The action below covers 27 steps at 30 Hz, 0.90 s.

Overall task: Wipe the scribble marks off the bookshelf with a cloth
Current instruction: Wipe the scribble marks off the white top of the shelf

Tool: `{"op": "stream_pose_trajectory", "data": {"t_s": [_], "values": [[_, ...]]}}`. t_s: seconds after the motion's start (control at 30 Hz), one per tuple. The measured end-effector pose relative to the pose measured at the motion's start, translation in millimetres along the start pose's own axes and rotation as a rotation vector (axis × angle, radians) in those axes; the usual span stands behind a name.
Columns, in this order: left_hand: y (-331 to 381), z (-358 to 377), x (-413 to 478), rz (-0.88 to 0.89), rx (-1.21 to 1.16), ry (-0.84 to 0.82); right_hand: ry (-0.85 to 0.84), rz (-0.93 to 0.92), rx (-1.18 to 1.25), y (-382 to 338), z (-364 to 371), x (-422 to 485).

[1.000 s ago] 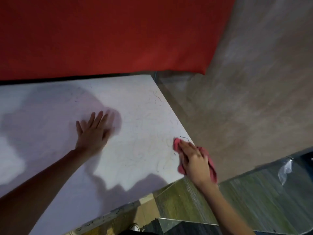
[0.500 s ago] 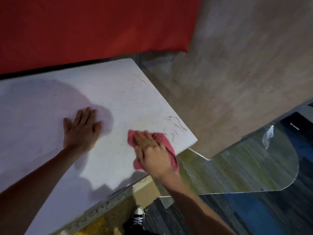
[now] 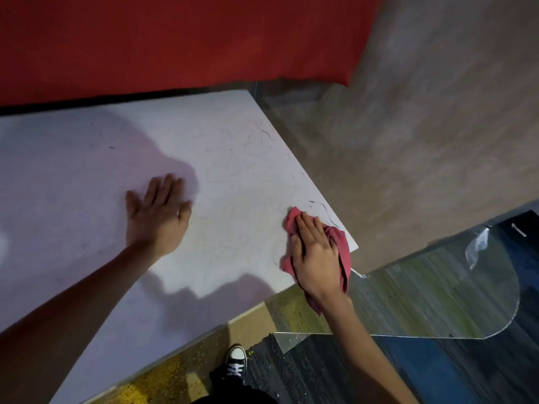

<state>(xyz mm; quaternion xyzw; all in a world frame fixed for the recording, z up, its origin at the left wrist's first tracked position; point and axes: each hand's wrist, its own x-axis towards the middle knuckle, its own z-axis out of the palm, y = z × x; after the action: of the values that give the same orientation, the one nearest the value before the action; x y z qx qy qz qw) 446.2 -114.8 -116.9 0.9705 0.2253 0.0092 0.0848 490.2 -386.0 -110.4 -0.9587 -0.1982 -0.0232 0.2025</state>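
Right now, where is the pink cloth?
In the head view, the pink cloth lies under the right hand near the right corner of the white shelf top, beside a dark scribble.

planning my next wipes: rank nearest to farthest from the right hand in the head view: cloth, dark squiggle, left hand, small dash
1. cloth, under the right hand.
2. dark squiggle, just beyond it, by the right edge.
3. left hand, flat, off to the left.
4. small dash, far left, back.
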Motion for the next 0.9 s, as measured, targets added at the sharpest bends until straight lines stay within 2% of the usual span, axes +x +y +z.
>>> {"op": "stream_pose_trajectory", "data": {"t_s": [0.1, 0.23, 0.37, 0.53, 0.67, 0.77, 0.9], "values": [[-1.5, 3.4, 2.4, 0.036, -0.024, 0.067, -0.044, -0.019, -0.018, 3.7, -3.6, 25.2], [-2.2, 3.3, 2.1, 0.037, -0.044, 0.055, -0.152, -0.042, -0.028, 16.2, -7.3, 92.4], [0.2, 1.3, -0.7, 0.038, -0.045, 0.047, -0.177, 0.033, 0.042, 17.2, -7.2, 156.8], [-0.1, 0.6, -1.9, 0.037, -0.046, 0.035, -0.122, 0.205, -0.06, 22.7, -18.7, 93.8], [1.1, 2.6, 0.0, 0.036, -0.07, 0.061, 0.001, 0.283, -0.082, 35.3, -24.8, 37.9], [0.3, 5.9, 1.7, 0.045, -0.042, 0.071, -0.017, 0.35, -0.136, 27.7, -22.2, 54.9], [-3.1, 7.0, 4.9, 0.035, -0.006, 0.041, -0.057, 0.302, -0.129, 8.8, -13.3, 120.1]]}}
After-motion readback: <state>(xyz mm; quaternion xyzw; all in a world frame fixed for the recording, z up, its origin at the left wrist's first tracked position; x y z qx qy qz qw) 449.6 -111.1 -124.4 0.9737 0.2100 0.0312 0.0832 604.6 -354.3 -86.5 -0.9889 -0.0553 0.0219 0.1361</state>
